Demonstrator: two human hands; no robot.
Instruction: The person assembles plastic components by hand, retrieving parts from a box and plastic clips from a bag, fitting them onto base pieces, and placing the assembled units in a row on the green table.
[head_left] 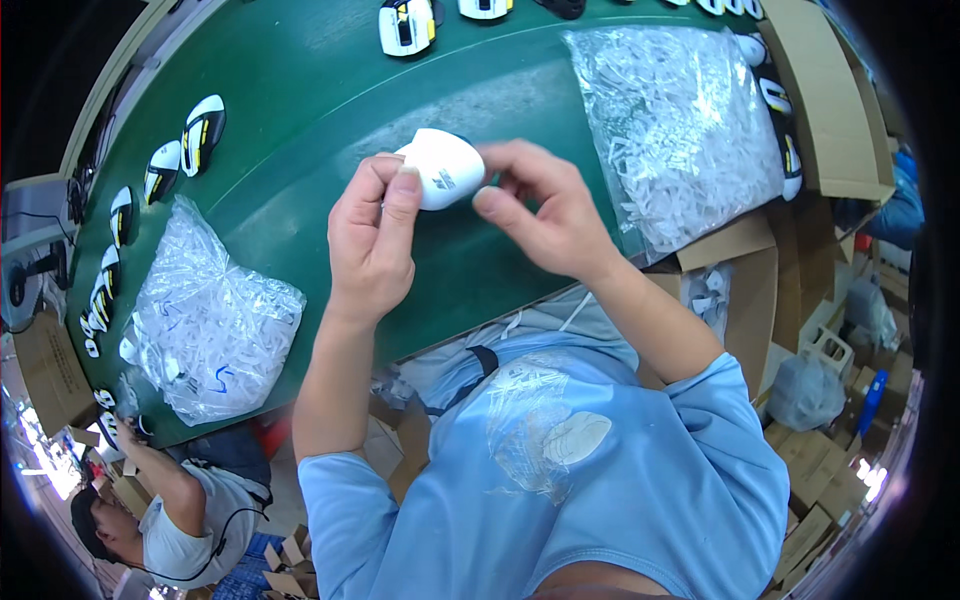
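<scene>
My left hand (372, 225) grips a white, rounded golf club head (438, 165) with a small grey mark on it, thumb pressed on its near face. The left fingers behind it are partly hidden. Close by its right edge is my right hand (530, 205), fingers curled, with thumb and forefinger apart. The right forefinger comes up against the edge, slightly blurred; whether it presses there I cannot make out. Both hands are above a green work surface (450, 280).
Clear bags of small translucent plastic pieces lie left (235, 345) and right (680, 140). White, black and yellow club heads (203, 135) line the far and left sides. Cardboard boxes (830, 100) stand at right. A co-worker (185, 510) is at lower left. Clear film (530, 425) clings to my shirt.
</scene>
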